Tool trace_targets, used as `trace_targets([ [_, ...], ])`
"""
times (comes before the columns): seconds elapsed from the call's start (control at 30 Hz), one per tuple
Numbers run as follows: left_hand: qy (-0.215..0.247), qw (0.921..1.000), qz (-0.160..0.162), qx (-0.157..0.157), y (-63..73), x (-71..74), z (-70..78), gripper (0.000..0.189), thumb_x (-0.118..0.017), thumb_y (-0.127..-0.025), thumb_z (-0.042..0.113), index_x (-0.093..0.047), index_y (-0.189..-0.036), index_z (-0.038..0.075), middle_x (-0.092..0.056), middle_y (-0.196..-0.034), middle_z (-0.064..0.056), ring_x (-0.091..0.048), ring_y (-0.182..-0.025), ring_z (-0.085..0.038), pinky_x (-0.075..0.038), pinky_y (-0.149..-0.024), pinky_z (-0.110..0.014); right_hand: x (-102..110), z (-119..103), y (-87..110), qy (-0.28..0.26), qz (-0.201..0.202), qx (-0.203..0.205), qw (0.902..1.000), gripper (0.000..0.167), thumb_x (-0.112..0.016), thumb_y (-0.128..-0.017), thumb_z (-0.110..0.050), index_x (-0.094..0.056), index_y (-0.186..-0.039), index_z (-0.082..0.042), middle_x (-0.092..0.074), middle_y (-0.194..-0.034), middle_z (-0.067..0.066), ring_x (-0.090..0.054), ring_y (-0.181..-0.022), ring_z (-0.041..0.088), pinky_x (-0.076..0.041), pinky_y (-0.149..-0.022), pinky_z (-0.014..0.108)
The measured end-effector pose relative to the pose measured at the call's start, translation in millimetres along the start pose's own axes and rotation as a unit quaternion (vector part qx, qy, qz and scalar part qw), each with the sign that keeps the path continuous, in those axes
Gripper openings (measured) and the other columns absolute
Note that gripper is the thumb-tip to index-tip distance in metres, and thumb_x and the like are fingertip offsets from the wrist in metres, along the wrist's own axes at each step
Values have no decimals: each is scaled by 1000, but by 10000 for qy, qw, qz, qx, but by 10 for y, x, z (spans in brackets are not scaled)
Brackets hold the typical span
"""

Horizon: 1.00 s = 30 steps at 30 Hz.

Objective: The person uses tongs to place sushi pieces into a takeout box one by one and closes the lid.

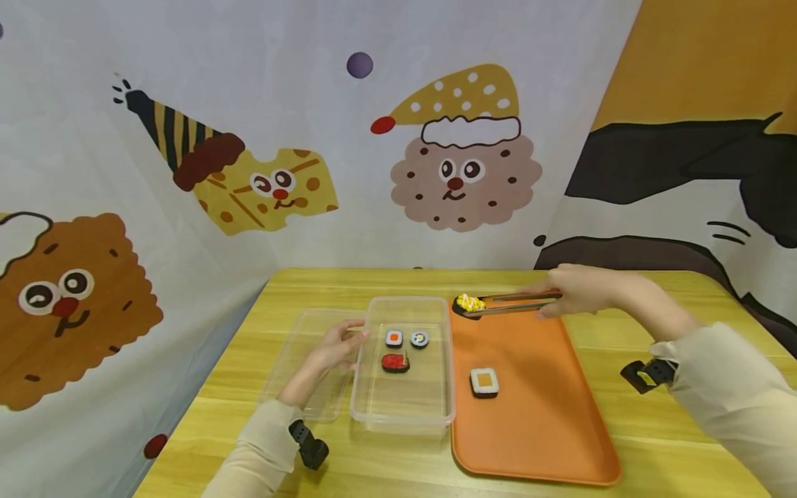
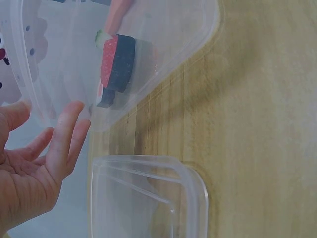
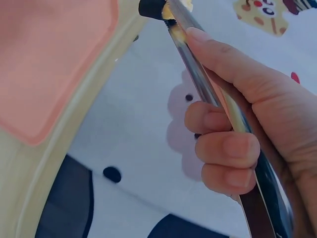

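My right hand grips a pair of metal tongs, fingers wrapped around the arms and thumb along one of them, as the right wrist view shows. The tong tips pinch a toy sushi piece with a dark wrap and yellow topping, held over the far left corner of the orange tray. At the left wall of a clear plastic box, my left hand rests its loosely extended fingers. Inside the box lie a red-topped sushi and two small rolls, one with an orange centre.
On the tray sits a square white roll with a yellow centre. A clear lid lies left of the box, partly under the left hand. Behind the wooden table hangs a cartoon-printed cloth.
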<state>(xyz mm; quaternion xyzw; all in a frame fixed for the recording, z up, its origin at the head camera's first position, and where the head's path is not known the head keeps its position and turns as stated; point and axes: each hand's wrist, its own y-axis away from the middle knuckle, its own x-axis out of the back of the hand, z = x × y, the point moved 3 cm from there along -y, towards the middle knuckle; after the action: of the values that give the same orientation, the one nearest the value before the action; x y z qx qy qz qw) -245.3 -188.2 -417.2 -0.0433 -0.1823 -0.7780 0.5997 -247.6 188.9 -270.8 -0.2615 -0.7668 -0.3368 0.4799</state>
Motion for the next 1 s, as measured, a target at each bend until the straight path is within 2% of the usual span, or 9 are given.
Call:
trace_targets([
  [0.1, 10, 10000, 13, -8, 1, 1, -1, 49, -48, -96, 23, -33, -140, 6, -42, -134, -27, -45, -120, -42, -56, -62, -30, 9, -124, -102, 203, -36, 197, 9996, 49, -63, -85, -32, -52, -130, -15, -37, -48, -10, -38, -35, 3, -44, -47, 19],
  [0.13, 11, 10000, 21, -7, 2, 1, 0, 49, -47, -96, 23, -33, -140, 6, -42, -134, -27, -45, -119, -42, -56, -61, -29, 12, -166, -136, 316, -23, 284, 9991, 49, -63, -85, -32, -53, -130, -15, -46, -53, -9, -45, -42, 2, -46, -52, 20],
  [0.23, 35, 10000, 73, 8, 7, -1, 5, 48, -47, -96, 22, -34, -139, 6, -43, -133, -27, -46, -118, -42, -56, -60, -29, 7, -289, -245, 597, -78, 511, 9969, 47, -63, -86, -30, -53, -130, -16, -67, -84, -2, -48, -57, 4, -46, -61, 22],
  [0.33, 31, 9999, 102, 15, 11, -3, 11, 47, -48, -96, 21, -35, -139, 6, -43, -132, -27, -46, -118, -42, -56, -59, -28, 3, -392, -333, 758, -112, 717, 9945, 48, -63, -86, -29, -53, -130, -14, -62, -120, 4, -53, -76, 7, -46, -70, 26],
  [0.57, 4, 10000, 31, -10, 6, -11, 17, 48, -47, -96, 23, -34, -139, 7, -43, -133, -26, -45, -120, -41, -54, -55, -24, -54, -539, -491, 810, -303, 913, 9921, 45, -63, -86, -26, -55, -128, -11, -64, -118, 5, -59, -84, 10, -49, -72, 27],
  [0.7, 18, 9999, 103, 25, 1, -11, 8, 48, -49, -95, 24, -35, -139, 7, -44, -131, -25, -46, -118, -40, -53, -53, -23, -116, -617, -573, 973, -588, 830, 9900, 41, -63, -86, -24, -57, -125, -15, -66, -108, -1, -53, -74, 6, -46, -66, 24],
  [0.87, 0, 9998, 204, 74, 5, -8, -6, 48, -50, -95, 24, -36, -138, 6, -46, -130, -25, -47, -117, -39, -53, -53, -23, -169, -721, -657, 846, -1135, 307, 9894, 40, -65, -85, -24, -58, -124, -17, -65, -101, 0, -46, -46, 7, -43, -43, 20],
  [1.0, 14, 9996, 248, 102, 5, -15, -4, 48, -50, -95, 25, -38, -137, 8, -47, -130, -24, -47, -118, -38, -54, -54, -24, -186, -797, -724, 832, -1389, -18, 9868, 32, -66, -84, -23, -63, -116, -18, -65, -96, 1, -44, -41, 6, -42, -37, 19],
])
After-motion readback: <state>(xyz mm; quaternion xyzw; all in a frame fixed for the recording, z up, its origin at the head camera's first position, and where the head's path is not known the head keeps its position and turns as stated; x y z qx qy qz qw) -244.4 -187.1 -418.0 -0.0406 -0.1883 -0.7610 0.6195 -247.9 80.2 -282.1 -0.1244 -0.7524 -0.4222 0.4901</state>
